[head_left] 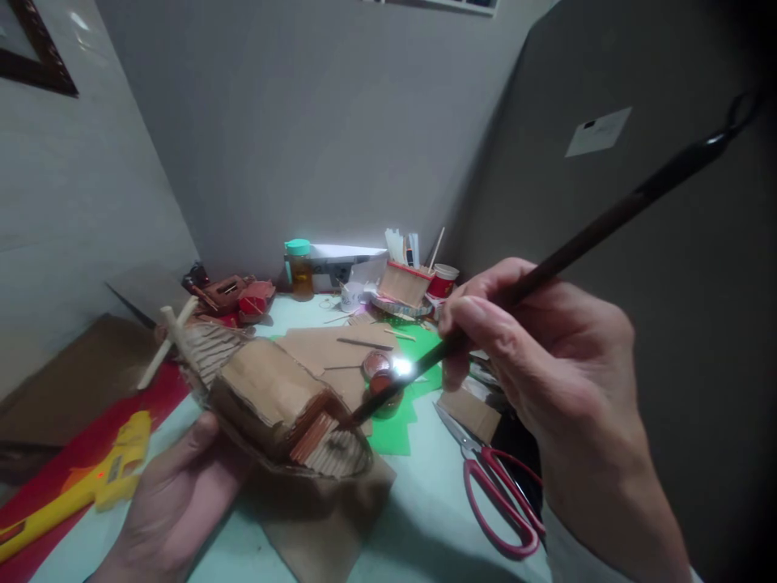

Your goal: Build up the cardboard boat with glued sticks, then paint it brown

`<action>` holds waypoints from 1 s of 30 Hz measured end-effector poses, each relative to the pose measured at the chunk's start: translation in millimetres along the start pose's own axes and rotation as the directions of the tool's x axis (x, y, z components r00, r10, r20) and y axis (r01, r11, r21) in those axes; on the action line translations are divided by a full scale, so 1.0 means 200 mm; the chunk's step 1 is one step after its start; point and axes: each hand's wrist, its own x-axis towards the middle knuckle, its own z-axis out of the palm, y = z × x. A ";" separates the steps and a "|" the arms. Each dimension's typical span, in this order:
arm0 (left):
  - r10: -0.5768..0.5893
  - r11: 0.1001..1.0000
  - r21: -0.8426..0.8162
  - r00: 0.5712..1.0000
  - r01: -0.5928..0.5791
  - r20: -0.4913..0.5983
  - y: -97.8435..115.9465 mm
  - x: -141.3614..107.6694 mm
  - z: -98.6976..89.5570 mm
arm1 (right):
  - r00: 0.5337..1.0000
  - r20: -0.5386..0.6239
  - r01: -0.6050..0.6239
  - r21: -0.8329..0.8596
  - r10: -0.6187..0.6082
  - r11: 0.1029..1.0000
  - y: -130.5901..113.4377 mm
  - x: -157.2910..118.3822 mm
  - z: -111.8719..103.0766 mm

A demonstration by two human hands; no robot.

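Observation:
A cardboard model boat [267, 389] with a rounded roof and crossed sticks at its far left end rests in my left hand [188, 486], whose fingers go out of sight beneath it. My right hand [534, 348] pinches a long dark brush [583, 239]. The brush's tip touches or hovers just over the ribbed deck at the boat's near right end, where part of the ribbing is reddish brown and the rest is bare. Behind the brush stands a small open jar of reddish-brown paint [384, 387].
A yellow glue gun [115, 470] lies at left on red material. Red-handled scissors [486, 478] lie at right. Cardboard sheets [303, 348] and green sheets [392, 437] cover the middle. Farther back are a teal-lidded bottle [299, 271], a red model [234, 295] and a red cup [444, 280].

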 end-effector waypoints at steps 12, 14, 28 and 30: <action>-0.090 0.996 0.031 0.955 0.085 0.281 -0.01 -0.01 0.06 | 0.996 0.077 0.042 -0.095 -0.035 0.995 -0.02 -0.02 0.04; -0.098 0.995 0.032 0.953 0.093 0.285 -0.01 -0.01 0.05 | 0.990 0.134 0.063 -0.071 -0.053 0.995 -0.03 -0.03 0.05; -0.124 0.992 0.006 0.929 0.130 0.348 -0.06 -0.01 0.14 | 0.911 0.397 0.184 -0.150 -0.111 0.971 -0.04 -0.03 0.05; -0.111 0.993 0.002 0.927 0.118 0.358 -0.06 -0.01 0.14 | 0.905 0.407 0.215 -0.178 -0.127 0.960 -0.05 -0.04 0.05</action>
